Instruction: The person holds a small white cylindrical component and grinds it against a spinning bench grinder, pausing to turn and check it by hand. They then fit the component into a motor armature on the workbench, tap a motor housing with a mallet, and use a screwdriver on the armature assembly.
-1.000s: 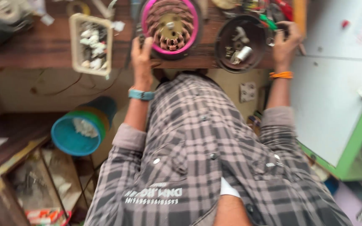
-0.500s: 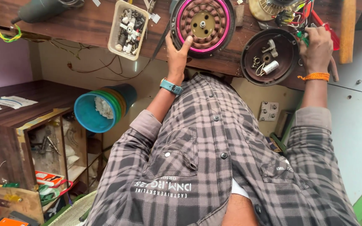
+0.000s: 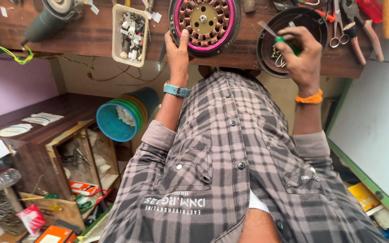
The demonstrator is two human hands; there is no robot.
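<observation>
Left hand (image 3: pixel 178 51) laid flat against the lower-left rim of the round motor stator (image 3: pixel 204 20), fingers (image 3: pixel 183 38) stretched out and loosely spread, thumb side on the pink ring; nothing clasped, only touching. Teal wristband (image 3: pixel 176 90) noted just behind that hand. Right hand (image 3: pixel 300 56) curled tight, fingers (image 3: pixel 293 36) closed on a small green-handled tool (image 3: pixel 281 38), thin metal tip angled up and left over the dark round bowl (image 3: pixel 289 40). Orange band (image 3: pixel 309 98) on that wrist. Stator seen lying flat on the wooden counter (image 3: pixel 91 36), copper windings in a ring about a pale hub, set between the two hands. Bowl just right of the stator, holding small metal parts, partly hidden by the right hand. Cream plastic tray (image 3: pixel 130 33) of mixed screws and fittings left of the stator, near but apart. Grey grinder (image 3: pixel 46 20) further left on the counter. Scissors (image 3: pixel 336 27) and red-handled pliers (image 3: pixel 361 31) at the right end, beyond the bowl. Below the counter edge, stacked blue and green tubs (image 3: pixel 122 118) lying on their side. Checked grey shirt (image 3: pixel 230 171) filling the lower middle of the view.
</observation>
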